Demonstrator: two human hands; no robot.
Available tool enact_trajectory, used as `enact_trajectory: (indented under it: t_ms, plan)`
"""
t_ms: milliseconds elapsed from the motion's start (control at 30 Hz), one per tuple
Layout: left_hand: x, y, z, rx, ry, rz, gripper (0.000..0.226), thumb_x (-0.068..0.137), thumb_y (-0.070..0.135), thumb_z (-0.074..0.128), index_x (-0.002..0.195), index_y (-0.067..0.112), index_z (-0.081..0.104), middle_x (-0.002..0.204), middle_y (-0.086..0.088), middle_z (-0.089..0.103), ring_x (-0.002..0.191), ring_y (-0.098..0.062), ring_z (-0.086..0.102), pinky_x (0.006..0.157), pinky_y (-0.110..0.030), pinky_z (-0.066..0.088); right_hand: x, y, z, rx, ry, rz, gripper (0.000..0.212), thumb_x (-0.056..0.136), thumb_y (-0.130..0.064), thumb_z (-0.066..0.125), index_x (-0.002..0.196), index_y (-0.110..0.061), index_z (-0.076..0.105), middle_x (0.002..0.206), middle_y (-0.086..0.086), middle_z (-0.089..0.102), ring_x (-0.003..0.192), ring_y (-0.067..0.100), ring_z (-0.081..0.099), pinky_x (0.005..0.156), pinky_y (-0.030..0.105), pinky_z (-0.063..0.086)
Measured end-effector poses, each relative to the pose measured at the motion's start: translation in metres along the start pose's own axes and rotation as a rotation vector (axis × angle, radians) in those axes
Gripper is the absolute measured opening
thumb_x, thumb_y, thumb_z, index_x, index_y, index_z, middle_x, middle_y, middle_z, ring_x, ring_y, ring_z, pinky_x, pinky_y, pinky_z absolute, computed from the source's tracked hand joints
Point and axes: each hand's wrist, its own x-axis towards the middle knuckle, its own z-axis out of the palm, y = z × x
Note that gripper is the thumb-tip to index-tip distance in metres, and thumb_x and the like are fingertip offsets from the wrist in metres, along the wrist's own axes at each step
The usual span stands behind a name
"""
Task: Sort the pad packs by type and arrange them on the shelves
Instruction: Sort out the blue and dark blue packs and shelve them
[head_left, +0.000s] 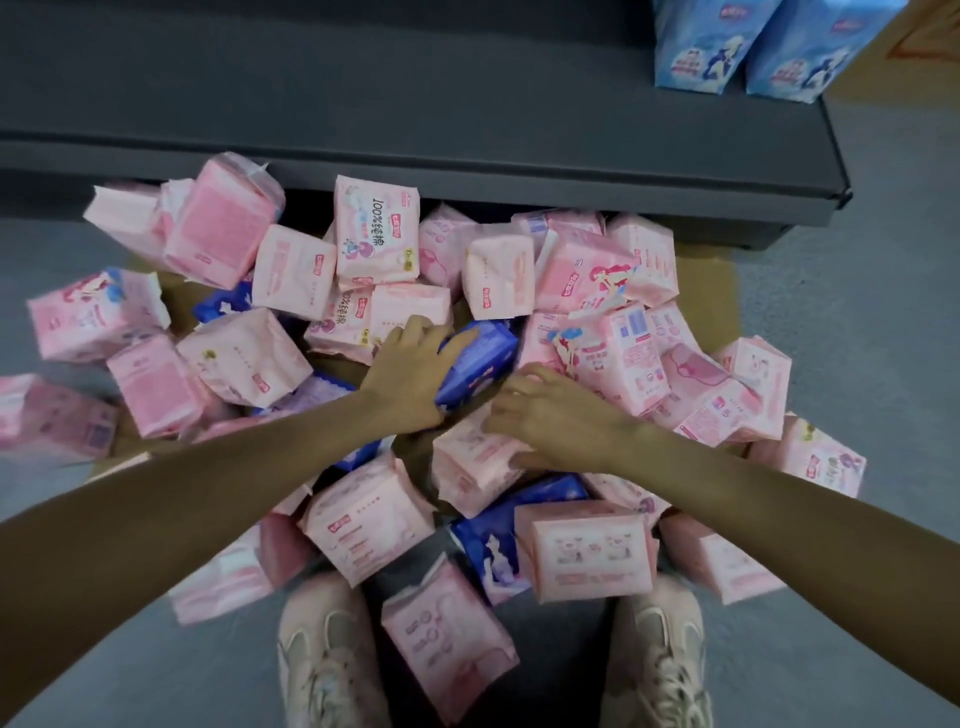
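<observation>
You had barely begun: two light-blue packs (753, 47) stood on the shelf (467, 130). Your left hand (410, 374) gripped a dark-blue pack (480, 361); your right hand (550, 415), fingers curled, pinched a pink pack (470, 465).

A heap of pink pad packs (379, 239) fills the middle of the frame, tumbled at all angles on the floor. Several dark blue packs (480, 358) lie scattered among them, one at the centre tilted on edge. Two light blue packs (737, 47) stand upright on the dark shelf (467, 104) at upper right.
</observation>
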Motion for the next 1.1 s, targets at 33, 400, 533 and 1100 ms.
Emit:
enact_trajectory:
  t_ms: [33, 400, 533, 1100]
  plan:
    - [-0.004, -0.002, 0.002, -0.002, -0.009, -0.009, 0.096, 0.075, 0.038, 0.067, 0.152, 0.023, 0.012, 0.140, -0.003, 0.039, 0.122, -0.029, 0.033, 0.094, -0.036, 0.035, 0.005, -0.001, -0.002, -0.038, -0.019, 0.060, 0.043, 0.056, -0.038, 0.085, 0.092, -0.019, 0.071, 0.075, -0.003, 0.066, 0.073, 0.020, 0.062, 0.074, 0.032, 0.037]
    - [-0.010, 0.003, 0.003, 0.010, 0.068, 0.008, 0.086, 0.082, 0.054, 0.061, 0.148, 0.013, 0.023, 0.129, -0.012, 0.046, 0.116, -0.031, 0.038, 0.093, -0.038, 0.031, -0.054, -0.034, -0.001, 0.352, -0.345, 0.062, 0.073, 0.074, -0.077, 0.034, 0.121, -0.026, 0.057, 0.108, -0.006, 0.064, 0.095, 0.019, 0.055, 0.085, 0.040, 0.036]
    - [-0.008, 0.006, 0.006, -0.006, 0.071, 0.020, 0.077, 0.084, 0.041, 0.064, 0.146, 0.011, 0.029, 0.123, -0.017, 0.049, 0.113, -0.034, 0.041, 0.089, -0.040, 0.033, -0.086, -0.039, 0.000, 0.409, -0.431, 0.114, 0.073, 0.077, -0.075, 0.031, 0.123, -0.026, 0.057, 0.112, -0.004, 0.063, 0.102, 0.020, 0.055, 0.084, 0.035, 0.030]
    - [-0.028, -0.008, -0.002, -0.382, 0.136, 0.003, 0.069, 0.082, 0.027, 0.072, 0.138, 0.002, 0.041, 0.125, -0.022, 0.046, 0.112, -0.037, 0.047, 0.087, -0.044, 0.042, -0.064, -0.058, 0.011, -0.038, -0.397, 0.105, 0.103, 0.044, -0.049, 0.077, 0.131, -0.001, 0.050, 0.109, 0.015, 0.059, 0.099, 0.030, 0.053, 0.086, 0.041, 0.030]
